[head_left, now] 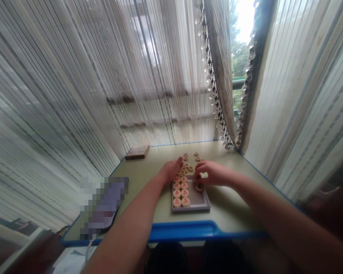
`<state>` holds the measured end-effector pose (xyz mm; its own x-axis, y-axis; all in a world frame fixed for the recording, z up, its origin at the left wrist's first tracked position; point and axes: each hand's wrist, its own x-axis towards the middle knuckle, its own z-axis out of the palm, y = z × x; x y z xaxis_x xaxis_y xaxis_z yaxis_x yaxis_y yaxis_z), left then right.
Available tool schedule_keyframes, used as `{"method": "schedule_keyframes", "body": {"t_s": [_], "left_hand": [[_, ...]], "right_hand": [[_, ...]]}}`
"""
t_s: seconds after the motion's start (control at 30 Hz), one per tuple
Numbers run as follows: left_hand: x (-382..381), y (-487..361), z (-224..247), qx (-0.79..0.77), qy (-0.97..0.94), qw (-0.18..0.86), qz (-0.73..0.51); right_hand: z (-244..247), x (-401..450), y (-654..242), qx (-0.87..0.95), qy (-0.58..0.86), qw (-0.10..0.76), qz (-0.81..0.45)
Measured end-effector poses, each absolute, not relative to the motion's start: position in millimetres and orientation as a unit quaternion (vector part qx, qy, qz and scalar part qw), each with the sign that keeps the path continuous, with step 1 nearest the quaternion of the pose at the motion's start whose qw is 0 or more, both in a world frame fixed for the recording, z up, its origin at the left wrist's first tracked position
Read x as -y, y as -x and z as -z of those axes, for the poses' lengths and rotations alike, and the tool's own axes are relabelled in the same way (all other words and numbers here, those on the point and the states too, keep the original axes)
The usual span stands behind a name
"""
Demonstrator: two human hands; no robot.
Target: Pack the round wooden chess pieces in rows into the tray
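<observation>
A shallow white box [191, 208] lies on the pale table. Round wooden pieces with red characters [185, 193] fill two columns on its left side. One dark-marked piece [199, 187] rests at the right inside the box. My left hand [173, 169] is at the box's far left corner, fingers curled beside loose pieces; what it holds, if anything, is hidden. Over the far right corner, my right hand [208, 172] pinches a piece [197, 177] between thumb and fingers. Several loose pieces [191, 168] lie beyond the box.
A flat box [137, 152] lies at the table's far left. A pixelated, flat object [107, 207] is on the left side. The table [231, 213] has a blue edge with a recessed tray [185, 230] in front. Striped curtains hang behind.
</observation>
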<state>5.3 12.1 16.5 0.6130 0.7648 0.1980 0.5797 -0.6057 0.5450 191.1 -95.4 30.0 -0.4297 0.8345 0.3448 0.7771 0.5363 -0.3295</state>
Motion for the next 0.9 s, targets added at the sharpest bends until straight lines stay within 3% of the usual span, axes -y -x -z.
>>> {"method": "schedule_keyframes", "body": {"t_s": [0.37, 0.7, 0.9], "left_hand": [[-8.8, -5.5, -18.6, -0.379, -0.874, 0.221, -0.207], [-8.0, -4.6, -16.9, -0.376, -0.873, 0.224, -0.216], [-12.0, -4.2, -12.8, -0.387, -0.852, 0.239, -0.259]], "right_hand": [[-31.6, 97.9, -191.2, 0.836, 0.49, 0.231, -0.083], [-26.2, 87.2, -203.8, 0.751, 0.603, 0.27, -0.004], [-13.1, 74.8, -224.8, 0.671, 0.715, 0.19, 0.048]]}}
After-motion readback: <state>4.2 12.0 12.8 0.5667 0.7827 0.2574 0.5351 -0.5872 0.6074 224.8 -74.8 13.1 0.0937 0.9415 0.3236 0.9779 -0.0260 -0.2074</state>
